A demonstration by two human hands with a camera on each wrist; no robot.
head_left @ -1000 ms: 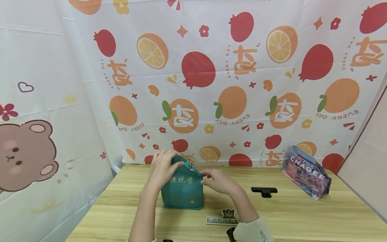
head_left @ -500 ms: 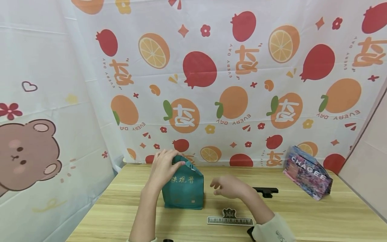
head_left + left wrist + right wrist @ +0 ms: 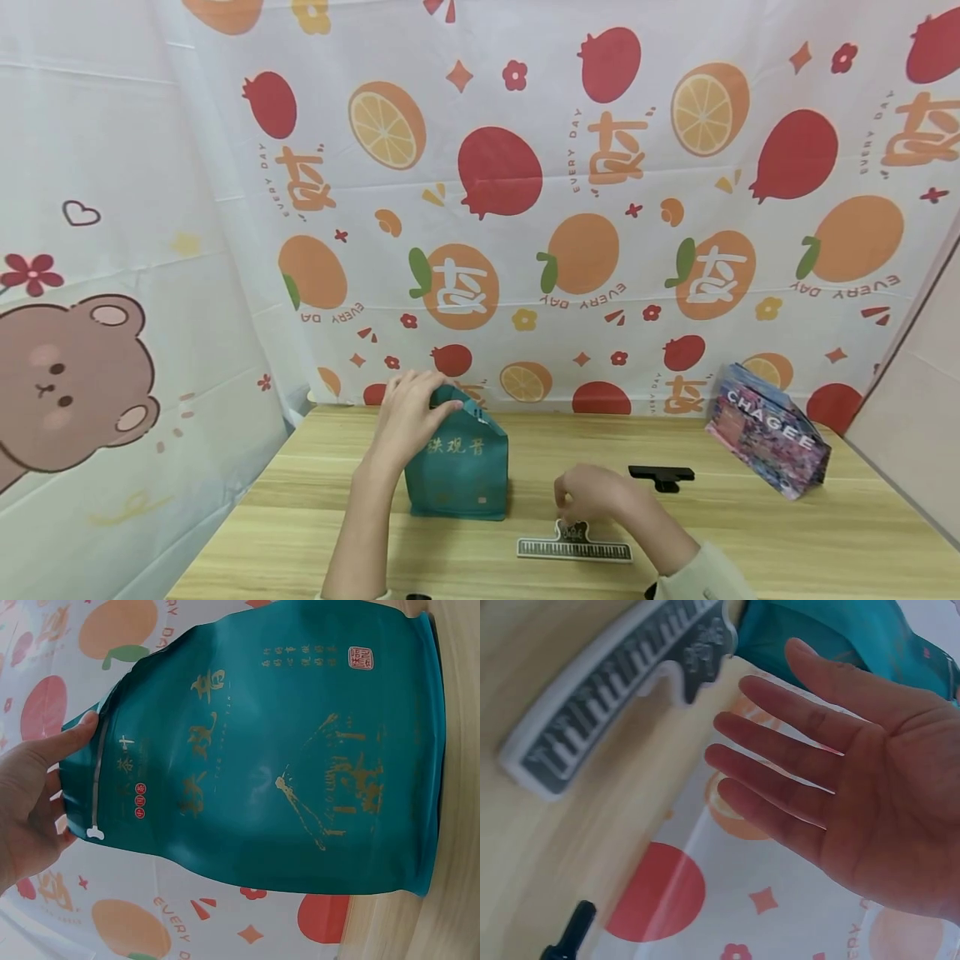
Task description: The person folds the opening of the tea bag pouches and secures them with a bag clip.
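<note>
A teal tea bag (image 3: 457, 479) with gold lettering stands upright on the wooden table. My left hand (image 3: 408, 414) grips its folded top, thumb on the printed front face and the other fingers behind, as the left wrist view shows on the bag (image 3: 255, 765). To the right, my right hand (image 3: 596, 492) is just above a bag clip with a piano-key pattern (image 3: 574, 551) and a dark, white-edged handle. In the right wrist view, this hand (image 3: 885, 780) has its fingers extended and holds nothing, beside the clip (image 3: 615, 690).
A black clip (image 3: 662, 477) lies farther back on the table (image 3: 285, 517), right of my right hand. Near the right rear edge leans a colourful CHAGEE bag (image 3: 768, 429). A fruit-print curtain (image 3: 525, 250) hangs directly behind the table.
My right hand has let go of the tea bag's right corner and moved right and down to the piano-key clip. The left hand keeps its grip on the bag.
</note>
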